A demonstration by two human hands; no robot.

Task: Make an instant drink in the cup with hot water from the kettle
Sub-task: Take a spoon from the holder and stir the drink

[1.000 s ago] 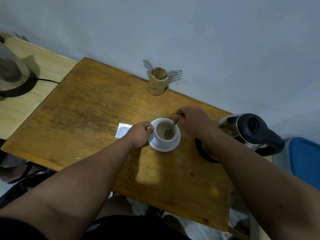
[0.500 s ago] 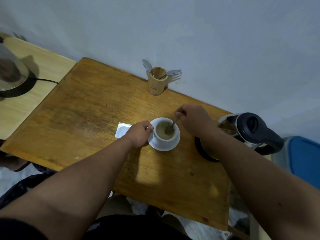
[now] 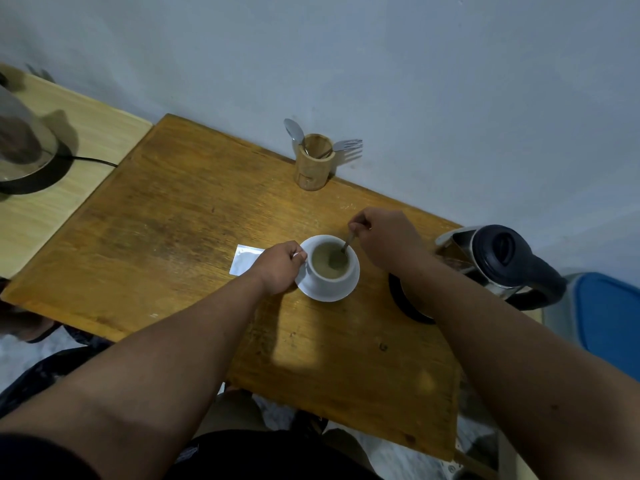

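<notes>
A white cup (image 3: 332, 277) holding a light brown drink stands on a white saucer (image 3: 348, 289) near the middle of the wooden table (image 3: 166, 216). My left hand (image 3: 278, 266) grips the cup's handle on its left side. My right hand (image 3: 386, 242) pinches the handle of a metal spoon (image 3: 343, 252) whose bowl sits in the drink. The glass kettle (image 3: 498, 261) with a black lid and handle rests on its base at the table's right edge, partly hidden by my right forearm.
A white sachet (image 3: 244, 263) lies flat just left of my left hand. A bamboo holder (image 3: 311, 164) with a spoon and fork stands against the wall. Another appliance (image 3: 24, 147) with a cord sits on the lighter table at left. A blue bin (image 3: 609, 320) is at right.
The spoon has shifted a little inside the cup while my right hand keeps hold of it. My left hand stays on the cup handle.
</notes>
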